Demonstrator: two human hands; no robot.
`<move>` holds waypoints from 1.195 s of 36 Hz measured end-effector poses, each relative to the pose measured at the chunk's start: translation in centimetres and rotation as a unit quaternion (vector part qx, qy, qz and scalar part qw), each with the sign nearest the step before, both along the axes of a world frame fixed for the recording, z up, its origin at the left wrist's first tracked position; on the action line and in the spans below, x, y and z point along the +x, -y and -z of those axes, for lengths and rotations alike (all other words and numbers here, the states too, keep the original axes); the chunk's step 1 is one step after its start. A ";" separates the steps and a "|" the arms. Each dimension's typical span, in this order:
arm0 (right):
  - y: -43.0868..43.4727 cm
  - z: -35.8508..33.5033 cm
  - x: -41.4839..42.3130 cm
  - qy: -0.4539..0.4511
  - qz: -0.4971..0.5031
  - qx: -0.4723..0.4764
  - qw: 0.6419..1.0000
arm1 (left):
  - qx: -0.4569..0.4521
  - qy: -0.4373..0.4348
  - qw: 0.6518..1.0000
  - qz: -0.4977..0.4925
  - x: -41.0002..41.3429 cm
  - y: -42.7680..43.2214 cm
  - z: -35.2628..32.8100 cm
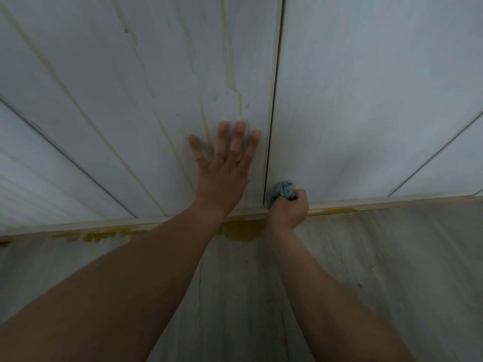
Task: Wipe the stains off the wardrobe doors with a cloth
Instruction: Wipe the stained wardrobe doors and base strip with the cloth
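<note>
My left arm reaches straight forward and my left hand lies flat against the left door of the wardrobe, low down and close to its inner edge. Its fingers are straight and spread, tips pointing up the panel, with the little finger splayed furthest out to the left. That hand holds nothing and only presses on the surface.

My right arm comes in from the lower right, bent a little at the wrist. My right hand is curled into a fist round a crumpled blue cloth, and the bunch sticks out above my knuckles. The cloth touches the bottom corner of the right door, just beside the dark gap between the two doors and just above the pale bottom rail.

Yellowish stains run in long drips down the left door, one trail ending just above my left fingertips, with other thin streaks further left. The right door looks mostly plain grey-white where I can see it.

Under the rail the pale wood-grain floor carries a brownish-yellow puddle, partly hidden between my two wrists. More of the same colour is smeared along the rail to the left and to the right of my right hand.
</note>
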State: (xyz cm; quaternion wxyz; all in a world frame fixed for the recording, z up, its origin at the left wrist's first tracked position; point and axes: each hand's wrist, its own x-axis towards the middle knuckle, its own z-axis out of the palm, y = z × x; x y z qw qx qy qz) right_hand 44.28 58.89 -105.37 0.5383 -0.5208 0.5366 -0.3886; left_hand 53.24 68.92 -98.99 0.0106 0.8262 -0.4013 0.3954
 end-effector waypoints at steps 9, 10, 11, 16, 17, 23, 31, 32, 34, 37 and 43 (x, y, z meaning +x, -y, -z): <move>1.3 1.1 -1.5 -0.007 -0.016 -0.041 0.999 | -0.011 0.017 1.000 0.000 0.1 -0.2 0.0; 1.7 1.0 -1.4 -0.012 0.001 -0.032 0.999 | -0.010 0.013 1.000 -0.003 0.1 -0.2 0.1; 1.8 1.0 -1.1 -0.019 0.011 -0.025 0.999 | -0.005 0.010 1.000 -0.002 0.1 -0.2 0.0; -0.2 1.0 0.1 -0.015 -0.045 0.005 0.999 | 0.013 -0.002 1.000 0.006 0.1 -0.3 0.0; -0.8 1.1 0.2 -0.009 -0.079 0.009 0.997 | 0.008 -0.003 1.000 0.009 0.3 -0.4 -0.1; 2.5 2.2 -2.3 0.038 -0.125 0.045 0.990 | 0.015 -0.009 1.000 0.015 0.3 -0.5 -0.2; 17.7 3.8 -10.2 -0.021 0.142 0.055 0.988 | 0.023 -0.029 0.999 0.012 -0.2 0.1 -0.5; 19.4 4.0 -10.9 -0.031 0.157 0.061 0.985 | 0.022 -0.023 0.999 0.008 -0.1 0.2 -0.5; 21.7 4.2 -11.6 -0.056 0.157 0.063 0.984 | 0.020 -0.017 1.000 0.007 0.0 0.1 -0.4; 23.0 4.3 -11.5 -0.081 0.136 0.061 0.986 | 0.026 -0.028 0.999 0.009 0.0 0.1 -0.4; 18.7 2.7 -8.3 -0.099 0.149 0.055 0.982 | 0.018 -0.032 0.999 0.017 0.1 0.2 -0.4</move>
